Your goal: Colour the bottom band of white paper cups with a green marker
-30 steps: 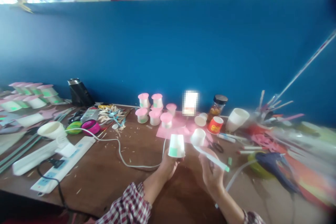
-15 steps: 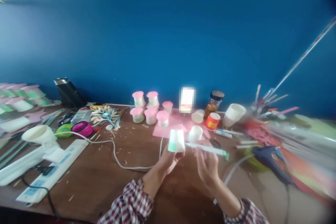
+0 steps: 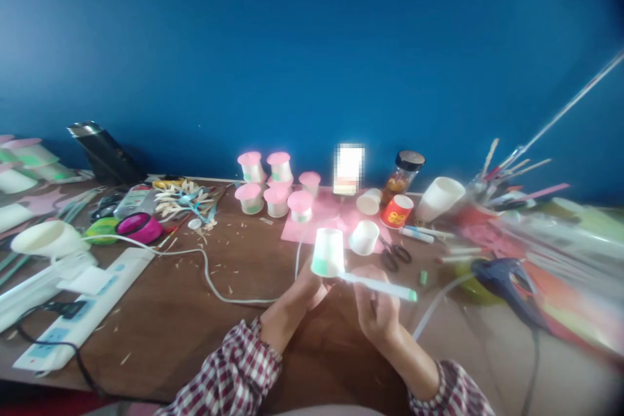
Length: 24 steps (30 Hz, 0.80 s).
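In my left hand (image 3: 312, 286) is a small white paper cup (image 3: 328, 250) with a pale green patch low on its side. The fingers wrap around it from below and behind. My right hand (image 3: 377, 305) is closed around a white marker pen (image 3: 383, 286) with a green end pointing right. The pen's left end meets or nearly meets the cup's lower right edge; I cannot tell whether they touch. A green pen cap (image 3: 424, 278) lies on the table right of the pen. Another white paper cup (image 3: 364, 238) stands just beyond my hands, beside black scissors (image 3: 396, 253).
Several pink-topped cups (image 3: 277, 198) stand at the back, near a pink sheet (image 3: 292, 231). A red cup (image 3: 397, 211) and lidded jar (image 3: 408, 172) are behind. A glue gun (image 3: 509, 286) lies right; a power strip (image 3: 112, 299) and white cable (image 3: 209, 273) lie left.
The view has tilted downward. My right hand and the marker pen have shifted slightly towards the cup, and the scissors and green cap now show more clearly. My left hand still holds the cup.
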Each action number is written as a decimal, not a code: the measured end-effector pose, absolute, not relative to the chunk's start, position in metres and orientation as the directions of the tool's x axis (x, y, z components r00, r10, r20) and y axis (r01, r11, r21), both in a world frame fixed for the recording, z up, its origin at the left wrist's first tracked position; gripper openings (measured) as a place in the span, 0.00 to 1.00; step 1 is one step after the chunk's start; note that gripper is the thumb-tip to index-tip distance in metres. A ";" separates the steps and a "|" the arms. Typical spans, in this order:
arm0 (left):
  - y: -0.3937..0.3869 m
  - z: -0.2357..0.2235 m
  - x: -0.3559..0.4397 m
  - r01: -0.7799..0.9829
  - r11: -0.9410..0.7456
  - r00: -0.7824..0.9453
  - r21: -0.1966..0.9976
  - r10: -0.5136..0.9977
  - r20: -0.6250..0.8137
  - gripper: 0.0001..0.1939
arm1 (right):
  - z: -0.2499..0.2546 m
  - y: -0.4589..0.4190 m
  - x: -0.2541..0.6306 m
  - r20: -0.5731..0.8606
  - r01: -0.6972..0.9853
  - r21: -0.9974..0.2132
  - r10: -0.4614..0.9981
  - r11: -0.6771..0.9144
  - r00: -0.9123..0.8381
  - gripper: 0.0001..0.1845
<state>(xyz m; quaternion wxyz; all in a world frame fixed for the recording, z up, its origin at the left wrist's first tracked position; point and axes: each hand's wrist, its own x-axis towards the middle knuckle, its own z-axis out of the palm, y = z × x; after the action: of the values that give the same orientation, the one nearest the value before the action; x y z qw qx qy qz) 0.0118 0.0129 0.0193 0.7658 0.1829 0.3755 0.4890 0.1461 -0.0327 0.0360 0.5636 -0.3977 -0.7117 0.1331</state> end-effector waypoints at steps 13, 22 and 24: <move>0.014 0.014 0.015 -0.611 0.497 0.247 0.617 0.859 -0.448 0.06 | 0.035 -0.032 0.146 0.682 0.492 -0.585 0.719 0.645 -0.132 0.08; 0.013 0.018 0.015 -0.606 0.468 0.241 0.642 0.878 -0.413 0.05 | 0.035 -0.031 0.146 0.685 0.498 -0.579 0.716 0.646 -0.133 0.07; 0.013 0.017 0.015 -0.605 0.468 0.236 0.644 0.878 -0.417 0.05 | 0.035 -0.032 0.146 0.684 0.502 -0.580 0.718 0.641 -0.127 0.07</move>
<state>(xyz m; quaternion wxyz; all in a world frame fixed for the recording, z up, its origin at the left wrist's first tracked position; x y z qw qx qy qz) 0.0152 0.0132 0.0175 0.7660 0.1774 0.3840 0.4841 0.1462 -0.0317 0.0351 0.5178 -0.4106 -0.7433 0.1044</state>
